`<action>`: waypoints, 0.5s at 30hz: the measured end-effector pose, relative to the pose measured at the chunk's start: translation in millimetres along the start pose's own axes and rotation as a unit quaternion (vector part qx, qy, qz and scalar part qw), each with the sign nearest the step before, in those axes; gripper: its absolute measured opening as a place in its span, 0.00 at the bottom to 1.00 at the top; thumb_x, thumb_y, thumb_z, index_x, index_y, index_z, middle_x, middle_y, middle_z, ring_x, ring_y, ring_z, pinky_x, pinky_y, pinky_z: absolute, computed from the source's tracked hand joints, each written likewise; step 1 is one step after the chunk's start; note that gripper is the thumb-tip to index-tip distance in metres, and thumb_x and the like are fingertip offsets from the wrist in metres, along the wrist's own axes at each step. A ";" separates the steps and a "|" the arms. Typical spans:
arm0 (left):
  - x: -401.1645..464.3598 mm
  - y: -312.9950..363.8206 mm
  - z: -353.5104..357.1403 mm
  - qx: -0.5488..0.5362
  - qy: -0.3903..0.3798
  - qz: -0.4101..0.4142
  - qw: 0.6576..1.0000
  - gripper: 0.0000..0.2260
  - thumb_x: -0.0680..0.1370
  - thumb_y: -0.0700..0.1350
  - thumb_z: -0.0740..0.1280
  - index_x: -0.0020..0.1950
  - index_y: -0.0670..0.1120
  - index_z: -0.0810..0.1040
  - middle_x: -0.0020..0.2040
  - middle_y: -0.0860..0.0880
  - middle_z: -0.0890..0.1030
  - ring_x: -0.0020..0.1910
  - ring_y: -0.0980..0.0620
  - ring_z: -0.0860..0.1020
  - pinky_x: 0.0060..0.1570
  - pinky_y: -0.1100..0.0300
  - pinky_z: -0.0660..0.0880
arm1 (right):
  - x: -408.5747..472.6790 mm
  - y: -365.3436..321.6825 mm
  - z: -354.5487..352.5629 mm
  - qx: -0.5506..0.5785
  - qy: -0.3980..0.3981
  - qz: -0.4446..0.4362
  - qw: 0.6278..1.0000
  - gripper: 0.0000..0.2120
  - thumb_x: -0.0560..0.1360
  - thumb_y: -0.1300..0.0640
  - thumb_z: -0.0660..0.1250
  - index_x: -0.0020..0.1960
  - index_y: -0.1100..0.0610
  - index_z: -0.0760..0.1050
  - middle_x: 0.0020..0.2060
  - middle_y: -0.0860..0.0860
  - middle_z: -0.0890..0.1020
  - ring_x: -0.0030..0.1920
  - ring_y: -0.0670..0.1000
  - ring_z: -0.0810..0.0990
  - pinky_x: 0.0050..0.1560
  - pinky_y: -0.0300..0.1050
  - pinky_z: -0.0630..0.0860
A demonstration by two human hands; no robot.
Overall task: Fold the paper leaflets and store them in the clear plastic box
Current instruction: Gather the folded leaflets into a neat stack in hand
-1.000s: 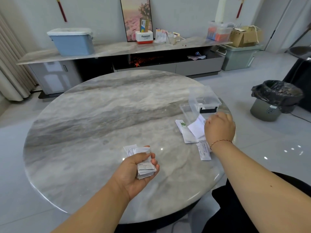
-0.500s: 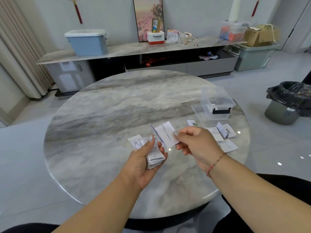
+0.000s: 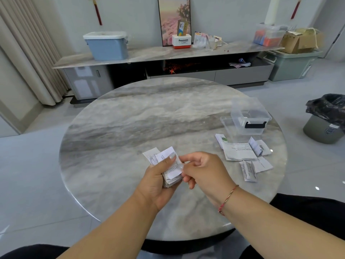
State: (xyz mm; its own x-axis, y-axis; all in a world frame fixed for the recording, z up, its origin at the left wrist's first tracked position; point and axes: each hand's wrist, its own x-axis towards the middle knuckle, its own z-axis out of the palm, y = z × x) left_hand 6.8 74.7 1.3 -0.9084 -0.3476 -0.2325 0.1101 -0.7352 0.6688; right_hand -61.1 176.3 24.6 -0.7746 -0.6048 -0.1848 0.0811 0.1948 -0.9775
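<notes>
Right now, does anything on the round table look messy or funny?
A little. The loose white paper leaflets lie scattered and overlapping on the grey marble table, outside the clear plastic box. The box's lid is off, beside it. The left hand grips a ragged stack of folded leaflets.

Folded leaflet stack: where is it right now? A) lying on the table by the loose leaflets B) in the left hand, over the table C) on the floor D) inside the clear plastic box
B: the left hand grips the folded leaflet stack above the table, with the right hand touching its edge.
</notes>
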 end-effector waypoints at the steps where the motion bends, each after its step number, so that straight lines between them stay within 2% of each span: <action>1: 0.6 -0.1 -1.6 0.000 0.005 -0.004 1.000 0.07 0.70 0.37 0.65 0.40 0.42 0.83 0.36 0.39 0.80 0.31 0.44 0.78 0.31 0.54 0.78 | -0.8 0.8 1.0 -0.048 0.000 -0.028 0.998 0.09 0.70 0.64 0.69 0.46 0.52 0.78 0.26 0.48 0.77 0.27 0.48 0.74 0.28 0.38 0.71; 2: 1.4 0.5 -3.4 -0.003 0.015 -0.010 1.000 0.09 0.68 0.35 0.65 0.45 0.42 0.81 0.38 0.40 0.80 0.32 0.45 0.79 0.32 0.55 0.79 | -2.5 -0.1 0.2 -0.144 0.002 -0.078 0.986 0.11 0.67 0.57 0.72 0.48 0.49 0.77 0.30 0.46 0.78 0.31 0.45 0.75 0.33 0.36 0.71; 3: 2.6 0.7 -6.8 -0.002 0.020 -0.016 1.000 0.14 0.67 0.33 0.67 0.51 0.42 0.79 0.39 0.40 0.80 0.34 0.45 0.80 0.34 0.55 0.79 | -2.7 -0.5 -3.1 -0.268 0.002 -0.141 0.953 0.21 0.62 0.48 0.75 0.53 0.48 0.75 0.38 0.44 0.77 0.39 0.42 0.75 0.41 0.35 0.71; 5: 1.8 1.5 -9.7 0.028 0.006 -0.046 0.999 0.20 0.64 0.31 0.69 0.56 0.40 0.76 0.40 0.41 0.79 0.37 0.45 0.80 0.38 0.53 0.79 | 1.6 -2.9 -12.9 -0.445 -0.048 -0.267 0.854 0.47 0.53 0.39 0.75 0.68 0.49 0.63 0.58 0.46 0.71 0.60 0.43 0.68 0.60 0.36 0.66; 6: -0.9 1.7 -9.6 0.054 -0.009 -0.063 0.997 0.18 0.64 0.32 0.69 0.54 0.39 0.77 0.40 0.40 0.79 0.37 0.45 0.80 0.39 0.52 0.78 | 4.2 -1.9 -15.4 -0.482 -0.088 -0.306 0.816 0.54 0.52 0.38 0.76 0.72 0.50 0.55 0.65 0.47 0.66 0.66 0.45 0.63 0.66 0.38 0.61; 7: -3.4 0.8 -8.8 0.081 -0.027 -0.076 0.993 0.15 0.64 0.33 0.68 0.50 0.39 0.78 0.38 0.40 0.79 0.37 0.44 0.80 0.39 0.53 0.78 | 5.1 -1.1 -15.7 -0.495 -0.123 -0.328 0.795 0.57 0.53 0.40 0.77 0.73 0.49 0.50 0.68 0.48 0.64 0.69 0.46 0.60 0.69 0.40 0.58; 8: -5.5 -0.4 -8.2 0.103 -0.037 -0.086 0.990 0.12 0.63 0.33 0.67 0.46 0.39 0.78 0.37 0.41 0.79 0.36 0.45 0.80 0.37 0.54 0.78 | 6.6 2.5 -14.3 -0.496 -0.141 -0.345 0.784 0.57 0.55 0.42 0.77 0.73 0.48 0.48 0.67 0.48 0.65 0.68 0.46 0.62 0.69 0.42 0.60; 10: -8.5 -2.5 -6.9 0.128 -0.046 -0.100 0.986 0.08 0.63 0.34 0.67 0.41 0.41 0.78 0.34 0.42 0.79 0.34 0.46 0.80 0.32 0.57 0.76 | 8.8 9.1 -10.5 -0.485 -0.125 -0.400 0.768 0.51 0.58 0.47 0.76 0.73 0.50 0.52 0.61 0.46 0.73 0.59 0.45 0.70 0.62 0.45 0.70; 12: -9.3 -2.5 -8.2 0.141 -0.043 -0.100 0.984 0.06 0.63 0.35 0.67 0.39 0.42 0.79 0.34 0.43 0.78 0.34 0.47 0.79 0.31 0.59 0.74 | 11.9 12.0 -10.1 -0.469 -0.099 -0.437 0.761 0.46 0.58 0.49 0.76 0.72 0.51 0.58 0.59 0.46 0.75 0.57 0.45 0.72 0.59 0.47 0.73; 15: -12.3 -2.4 -6.3 0.149 -0.037 -0.102 0.983 0.06 0.63 0.35 0.66 0.38 0.42 0.79 0.34 0.42 0.76 0.34 0.46 0.78 0.34 0.57 0.72 | 14.3 13.6 -12.8 -0.480 -0.138 -0.413 0.761 0.54 0.55 0.45 0.77 0.74 0.50 0.52 0.68 0.49 0.66 0.68 0.47 0.64 0.68 0.44 0.62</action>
State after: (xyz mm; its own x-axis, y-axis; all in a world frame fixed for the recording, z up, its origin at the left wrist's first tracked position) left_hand 20.2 77.1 -1.9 -0.9274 -0.1593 -0.3385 -0.1903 -0.5782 0.7934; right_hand -79.1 180.1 10.0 -0.1410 -0.9405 0.3091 -0.9611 0.0552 -0.2705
